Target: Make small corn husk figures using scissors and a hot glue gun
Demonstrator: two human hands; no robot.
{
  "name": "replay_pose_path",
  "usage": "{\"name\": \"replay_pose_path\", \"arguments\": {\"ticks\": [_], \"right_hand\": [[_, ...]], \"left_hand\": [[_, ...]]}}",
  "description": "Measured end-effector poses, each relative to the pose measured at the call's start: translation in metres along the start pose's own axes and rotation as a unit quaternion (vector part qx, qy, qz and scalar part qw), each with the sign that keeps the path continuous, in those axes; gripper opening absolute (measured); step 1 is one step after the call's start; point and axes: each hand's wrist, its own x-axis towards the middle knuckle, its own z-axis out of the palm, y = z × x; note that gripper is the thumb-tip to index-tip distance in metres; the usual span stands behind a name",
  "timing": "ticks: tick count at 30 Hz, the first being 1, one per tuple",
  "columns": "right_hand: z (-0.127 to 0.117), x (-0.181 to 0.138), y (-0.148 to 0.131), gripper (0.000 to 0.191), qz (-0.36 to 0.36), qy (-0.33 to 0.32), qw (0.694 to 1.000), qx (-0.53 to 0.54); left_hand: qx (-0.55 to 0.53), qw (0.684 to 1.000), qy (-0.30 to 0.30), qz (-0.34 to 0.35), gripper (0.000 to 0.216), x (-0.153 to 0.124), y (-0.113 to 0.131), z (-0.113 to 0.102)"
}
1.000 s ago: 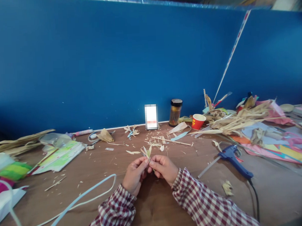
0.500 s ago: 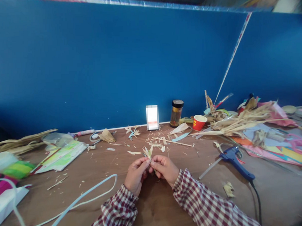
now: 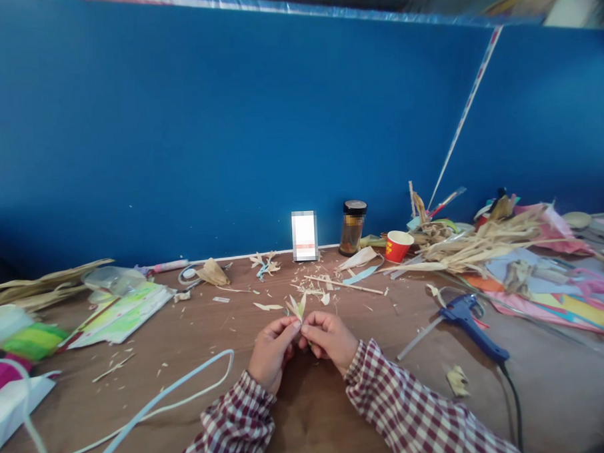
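A small flower-like bunch of pale corn husk pieces (image 3: 298,308) stands upright between my fingertips, its pointed tips spread at the top. My left hand (image 3: 272,351) pinches its base from the left, thumb on top. From the other side my right hand (image 3: 331,337) pinches the same base, and the two hands touch or nearly touch. The lower end of the bunch is hidden by my fingers. Just beyond lie loose husk scraps (image 3: 312,289) and a thin stick (image 3: 344,284).
To the right lies a blue glue gun (image 3: 474,326) with its cord. Behind it are a pile of dried husks (image 3: 487,242), a red paper cup (image 3: 398,247) and a dark-lidded jar (image 3: 353,227). A white cable (image 3: 183,388) loops at left near painted paper (image 3: 130,314).
The husk bunch has turned slightly and its tips look a little more spread. My hands stay in almost the same place.
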Motion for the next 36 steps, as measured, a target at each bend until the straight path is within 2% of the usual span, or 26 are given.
{"name": "replay_pose_path", "arguments": {"ticks": [24,32,36], "right_hand": [[-0.0003,-0.0009,-0.0026,0.026,-0.003,0.013,1.0,-0.006],[-0.0007,-0.0008,-0.0025,0.026,-0.004,0.01,1.0,-0.005],[-0.0013,-0.0007,-0.0025,0.027,0.002,0.003,1.0,-0.01]], "left_hand": [[0.002,1.0,0.029,-0.002,0.033,-0.001,0.0016,0.0019],[0.024,1.0,0.008,0.003,0.03,-0.002,0.0019,0.0024],[0.014,1.0,0.015,0.018,0.032,-0.0012,0.0015,0.0015]]}}
